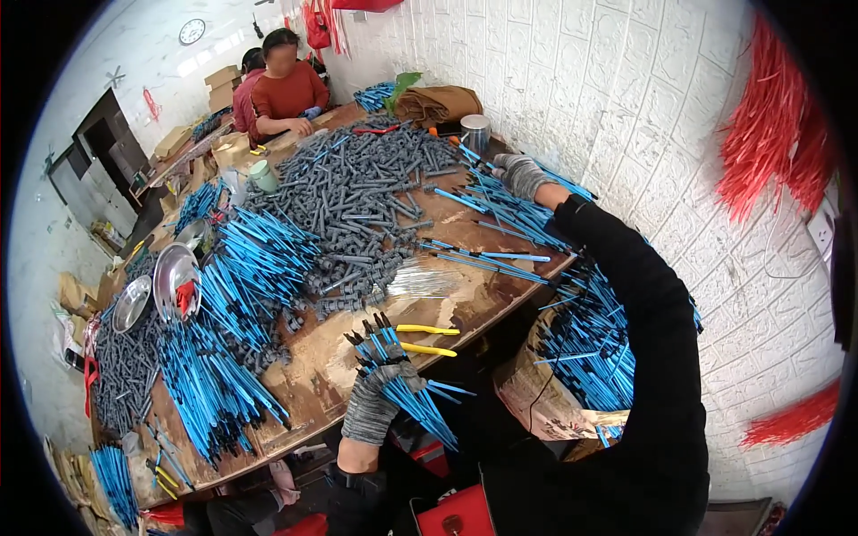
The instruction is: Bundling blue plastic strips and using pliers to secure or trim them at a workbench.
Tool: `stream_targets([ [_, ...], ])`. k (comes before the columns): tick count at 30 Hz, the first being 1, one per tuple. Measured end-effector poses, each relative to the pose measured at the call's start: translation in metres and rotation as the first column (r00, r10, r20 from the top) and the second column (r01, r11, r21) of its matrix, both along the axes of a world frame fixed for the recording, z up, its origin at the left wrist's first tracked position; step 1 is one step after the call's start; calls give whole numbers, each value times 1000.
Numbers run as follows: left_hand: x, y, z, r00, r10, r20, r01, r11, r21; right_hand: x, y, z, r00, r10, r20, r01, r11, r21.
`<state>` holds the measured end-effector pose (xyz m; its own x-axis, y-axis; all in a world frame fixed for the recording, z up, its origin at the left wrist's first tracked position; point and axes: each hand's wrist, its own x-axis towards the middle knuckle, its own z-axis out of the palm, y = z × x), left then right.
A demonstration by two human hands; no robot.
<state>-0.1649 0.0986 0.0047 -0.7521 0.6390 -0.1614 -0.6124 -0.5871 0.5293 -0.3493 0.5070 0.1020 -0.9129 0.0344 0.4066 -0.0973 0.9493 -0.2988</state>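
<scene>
My left hand point(380, 393), in a grey knit glove, is closed around a bunch of thin blue rods point(420, 413) with black ends, near the table's front edge. Yellow-handled pliers point(427, 340) lie just beyond that hand. Over by the white wall my right hand point(521, 176), gloved the same way, has its fingers curled on the upper end of a spread of blue rods point(514, 213). How many rods it grips is hidden. A large heap of dark grey plastic plugs point(357, 192) fills the middle of the table point(326, 371).
Several blue rod bundles point(210, 384) and metal bowls point(177, 279) are at left. A sack point(527, 393) full of blue rods stands below the right edge. A metal can point(475, 134) and brown cloth point(438, 104) sit far back. A co-worker in red point(284, 94) sits across.
</scene>
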Motion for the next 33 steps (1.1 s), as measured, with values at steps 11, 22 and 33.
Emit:
stream_targets([
  [11,-7,4,-9,998,10,66,-12,999,30,12,-36,34,916,87,-390,-130,988,-83],
  [22,1,-2,-2,998,32,51,-36,997,62,-8,-50,23,930,240,-279,-305,928,-216],
  [33,-4,1,3,984,161,-75,-152,981,119,3,-71,46,937,202,-285,-341,706,-621],
])
